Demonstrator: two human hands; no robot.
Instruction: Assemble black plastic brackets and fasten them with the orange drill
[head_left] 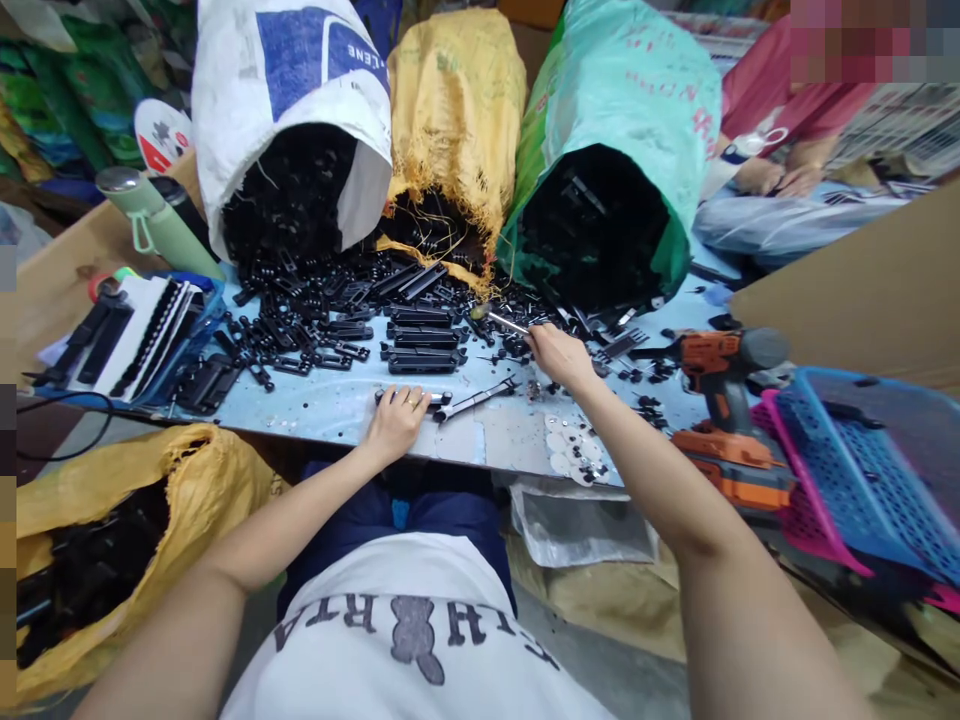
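My left hand (397, 422) is at the table's near edge, its fingers closed over a long black plastic part (441, 398) whose ends stick out on both sides. My right hand (559, 354) grips a thin silvery stick (508, 323). The stick's yellowish tip (478, 312) points left, over the small black pieces. Between my hands a loose narrow black-and-grey strip (480, 396) lies at a slant. Just beyond my left hand, several similar long black parts (424, 338) are lined up in a stack.
White (296, 90), yellow (457, 100) and green (622, 90) sacks of black parts stand at the back. An orange cordless drill (724, 420) and a blue basket (870, 450) are on the right. A green bottle (150, 215) stands left. Another person's hands (780, 180) are at the far right.
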